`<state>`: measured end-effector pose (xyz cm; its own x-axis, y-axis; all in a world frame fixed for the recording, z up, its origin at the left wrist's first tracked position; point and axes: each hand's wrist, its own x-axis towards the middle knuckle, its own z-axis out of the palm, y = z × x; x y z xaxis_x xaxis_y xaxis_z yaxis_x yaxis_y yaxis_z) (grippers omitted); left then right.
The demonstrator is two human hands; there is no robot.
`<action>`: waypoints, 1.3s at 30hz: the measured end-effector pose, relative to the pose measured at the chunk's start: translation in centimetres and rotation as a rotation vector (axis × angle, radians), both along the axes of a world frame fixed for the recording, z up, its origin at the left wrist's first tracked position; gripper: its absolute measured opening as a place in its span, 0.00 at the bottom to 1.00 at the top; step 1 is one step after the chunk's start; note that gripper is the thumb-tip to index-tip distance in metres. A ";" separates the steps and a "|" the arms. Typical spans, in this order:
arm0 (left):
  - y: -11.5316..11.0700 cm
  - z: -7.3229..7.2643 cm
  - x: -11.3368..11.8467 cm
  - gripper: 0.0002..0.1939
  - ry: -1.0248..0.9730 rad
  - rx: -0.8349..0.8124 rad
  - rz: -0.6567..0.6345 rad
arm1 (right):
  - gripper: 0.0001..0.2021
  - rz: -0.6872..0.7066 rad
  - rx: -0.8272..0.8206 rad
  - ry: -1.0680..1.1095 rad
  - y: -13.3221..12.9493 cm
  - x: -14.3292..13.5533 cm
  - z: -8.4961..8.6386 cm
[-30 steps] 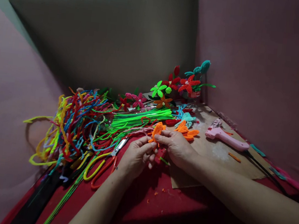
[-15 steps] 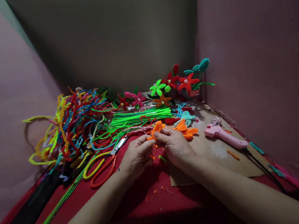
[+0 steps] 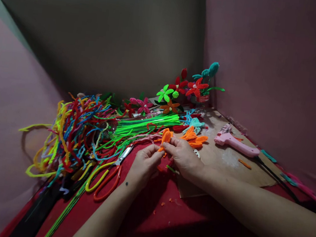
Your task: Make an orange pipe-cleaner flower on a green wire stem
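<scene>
Both hands meet over the red cloth, pinching one orange pipe-cleaner petal that stands upright between them. My left hand is closed on its lower end, fingertips pressed together. From the other side, my right hand grips the petal with thumb and forefinger; the far fingers are partly hidden. Just behind the right hand lie finished-looking orange petals on a sheet of cardboard. Scissors with one yellow and one red handle rest left of my left hand.
A tangled heap of coloured pipe cleaners fills the left side. Green pipe cleaners lie behind the hands. Pipe-cleaner flowers stand at the back. To the right, a pink glue gun trails a black cord.
The orange petal now stands more upright and looks narrower, the hands still pinching it. The whole view has shifted slightly.
</scene>
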<state>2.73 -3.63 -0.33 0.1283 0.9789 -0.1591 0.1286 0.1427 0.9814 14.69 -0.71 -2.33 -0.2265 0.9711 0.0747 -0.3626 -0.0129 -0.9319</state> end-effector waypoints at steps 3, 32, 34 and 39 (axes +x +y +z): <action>0.4 0.4 -1.1 0.15 0.069 0.044 -0.061 | 0.07 -0.021 0.015 -0.079 -0.1 0.1 0.3; 1.3 0.5 -1.5 0.08 0.040 0.206 0.012 | 0.13 0.129 0.036 -0.281 -0.9 -0.1 -0.3; 1.2 0.5 -1.2 0.07 0.131 0.317 0.120 | 0.12 0.104 0.041 -0.300 -0.8 -0.1 -0.3; 1.0 0.3 -0.6 0.02 0.222 0.453 0.170 | 0.10 0.081 -0.009 -0.315 -1.0 0.0 -0.1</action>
<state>2.14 -2.61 -0.02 -0.0269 0.9598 0.2793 0.3520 -0.2524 0.9013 14.65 -1.67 -2.42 -0.3138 0.9493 -0.0197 -0.0538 -0.0385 -0.9978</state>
